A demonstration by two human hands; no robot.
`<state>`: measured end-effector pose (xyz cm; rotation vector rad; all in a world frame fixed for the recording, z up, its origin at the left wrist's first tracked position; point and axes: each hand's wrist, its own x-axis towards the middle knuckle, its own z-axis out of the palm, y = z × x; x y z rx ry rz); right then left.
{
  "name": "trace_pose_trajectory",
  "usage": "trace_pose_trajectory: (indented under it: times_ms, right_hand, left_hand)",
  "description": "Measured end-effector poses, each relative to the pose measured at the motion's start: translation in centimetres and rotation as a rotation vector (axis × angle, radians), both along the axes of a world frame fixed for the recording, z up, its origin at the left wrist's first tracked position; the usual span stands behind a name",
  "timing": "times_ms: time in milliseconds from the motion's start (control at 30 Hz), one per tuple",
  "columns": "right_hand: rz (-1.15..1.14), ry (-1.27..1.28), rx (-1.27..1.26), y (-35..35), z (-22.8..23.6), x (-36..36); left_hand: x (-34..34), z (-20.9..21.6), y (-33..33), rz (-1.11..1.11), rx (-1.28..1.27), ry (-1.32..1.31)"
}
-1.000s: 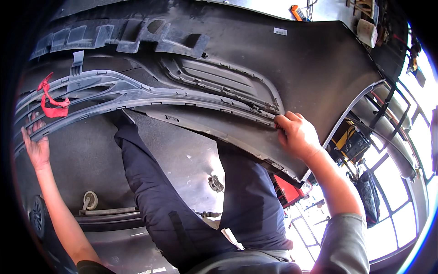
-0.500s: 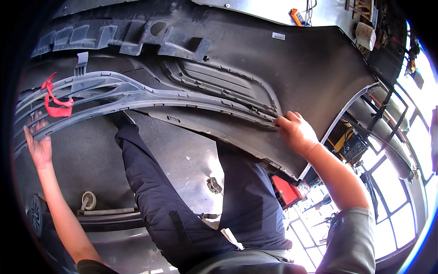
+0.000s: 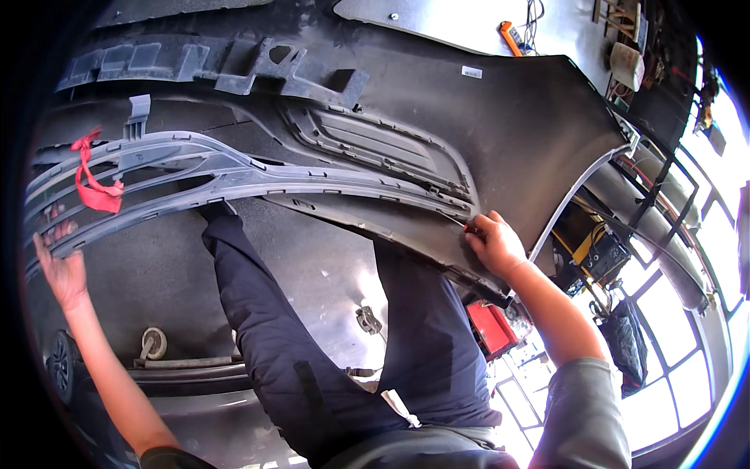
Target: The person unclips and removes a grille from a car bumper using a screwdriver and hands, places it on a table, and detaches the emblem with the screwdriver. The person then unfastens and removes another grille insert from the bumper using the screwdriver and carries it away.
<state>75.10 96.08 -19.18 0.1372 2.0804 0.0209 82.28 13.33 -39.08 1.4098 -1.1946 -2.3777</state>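
Observation:
A long dark plastic bumper cover (image 3: 539,102) lies across the view, inner side up. Along its near edge curves a grey slatted grille (image 3: 312,180) with clip tabs on its rims. My left hand (image 3: 62,270) grips the grille's lower bars at the far left, some fingers showing between the slats. At the grille's right end my right hand (image 3: 496,244) is closed on a small red-handled screwdriver (image 3: 469,229). Its thin shaft points left toward the grille's tip; whether it touches a clip I cannot tell. A red ribbon (image 3: 98,195) is tied around the grille's left slats.
My legs (image 3: 258,289) stand close below the bumper. A ribbed fog-lamp surround (image 3: 383,141) sits in the bumper beyond the grille. An orange-handled tool (image 3: 511,37) lies at the back. To the right are a red box (image 3: 492,328) and yellow-black equipment (image 3: 601,250).
My right hand has come slightly nearer and to the left, and the red handle now shows at its fingers. My left hand has shifted a little down and left along the grille.

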Motion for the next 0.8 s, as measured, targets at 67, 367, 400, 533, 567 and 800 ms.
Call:
trace_pose_trajectory:
  times_ms: [67, 367, 400, 533, 567, 800]
  right_hand:
    - [0.069, 0.002, 0.005, -0.1, 0.3, -0.5]
    - [0.064, 0.023, -0.093, -1.8, 1.5, -3.1]
    - [0.058, 0.054, -0.109, -2.2, 2.0, -4.1]
    - [0.067, 0.191, -0.138, -2.7, 3.2, -7.1]
    - [0.007, 0.183, -0.051, -2.7, 3.1, -7.3]
    - [0.003, 0.080, 0.036, -0.3, 3.4, -7.2]
  left_hand:
    - [-0.7, 0.7, 0.5, -0.015, -0.006, 0.003]
    - [-1.7, -0.7, -1.8, -0.039, 0.009, 0.031]
    - [-1.7, -1.3, -1.8, -0.018, -0.017, 0.008]
    - [-1.1, -2.7, -5.1, -0.034, 0.023, 0.074]
    - [-1.2, -2.9, -5.4, -0.053, 0.062, 0.110]
    - [-1.9, -3.0, -5.3, -0.081, 0.064, 0.068]
